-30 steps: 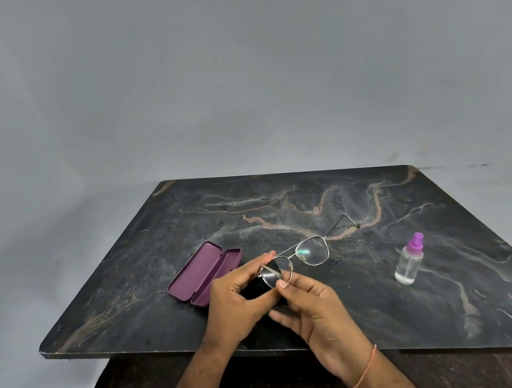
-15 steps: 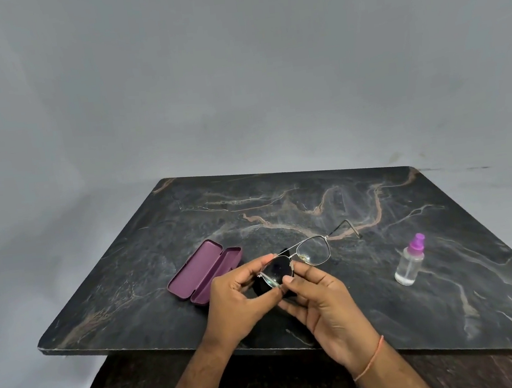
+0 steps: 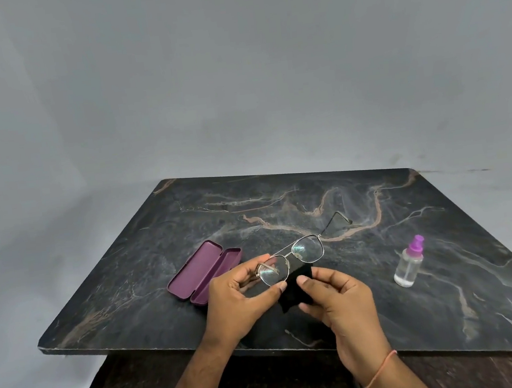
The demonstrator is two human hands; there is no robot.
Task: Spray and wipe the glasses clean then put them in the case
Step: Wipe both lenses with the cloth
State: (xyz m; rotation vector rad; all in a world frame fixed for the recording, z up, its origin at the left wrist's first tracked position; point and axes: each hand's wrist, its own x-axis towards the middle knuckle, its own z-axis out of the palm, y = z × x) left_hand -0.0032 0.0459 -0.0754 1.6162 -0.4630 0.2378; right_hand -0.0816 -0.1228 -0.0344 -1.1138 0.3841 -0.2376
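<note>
Glasses pinched at one lens by the left hand; right hand grips a black cloth just beside.

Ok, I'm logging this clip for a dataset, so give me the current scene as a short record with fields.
left hand: pinches the metal-framed glasses by one lens rim
right hand: holds the black cloth beside that lens
purple hard case: open, on the dark marble table
clear spray bottle with purple cap: upright, at right, untouched
</note>
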